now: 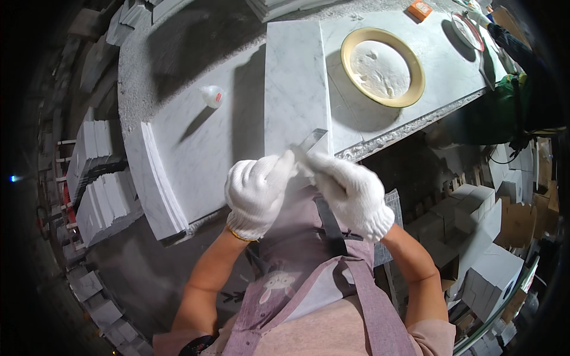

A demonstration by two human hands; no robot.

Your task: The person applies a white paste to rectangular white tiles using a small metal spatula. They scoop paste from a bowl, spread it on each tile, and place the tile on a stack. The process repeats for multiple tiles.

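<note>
Both my hands wear white knit gloves and meet in front of my apron, at the near end of a long marble slab (294, 77). A flat, shiny metal scraper blade (313, 140) sticks up and to the right from between my fingertips. My right hand (353, 193) is closed at the lower end of the scraper, its handle hidden. My left hand (256, 193) is closed too, its fingertips pressed together against the scraper's base. Something whitish, blurred, shows between the hands; I cannot make out what it is.
A yellow-rimmed bowl of white powder (380, 68) stands to the right on the marble-topped table. A small translucent bottle (211, 97) stands left, beyond narrow stacked slabs (155, 181). An orange box (420, 10) lies far right, near another person's arm (510, 44). Tile stacks (110, 204) flank the table.
</note>
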